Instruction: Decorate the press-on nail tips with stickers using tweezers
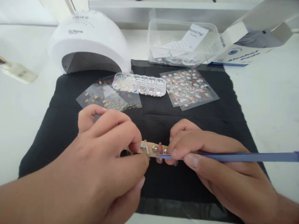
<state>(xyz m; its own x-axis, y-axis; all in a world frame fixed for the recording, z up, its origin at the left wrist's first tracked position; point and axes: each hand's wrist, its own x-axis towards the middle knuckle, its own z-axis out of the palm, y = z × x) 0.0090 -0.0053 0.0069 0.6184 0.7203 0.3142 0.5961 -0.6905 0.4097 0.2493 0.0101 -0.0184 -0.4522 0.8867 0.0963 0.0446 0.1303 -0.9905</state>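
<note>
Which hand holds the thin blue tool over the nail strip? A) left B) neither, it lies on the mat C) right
C: the right hand pinches the blue tool in its fingers, tip at the nail strip, while the left hand steadies the strip's other end.

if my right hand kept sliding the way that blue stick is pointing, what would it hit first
Probably the clear nail tip on the wooden holder strip: the blue stick in your right hand points left, its tip nearly there. Just beyond are the fingers of your left hand pinching the strip. Depth is hard to judge.
</note>
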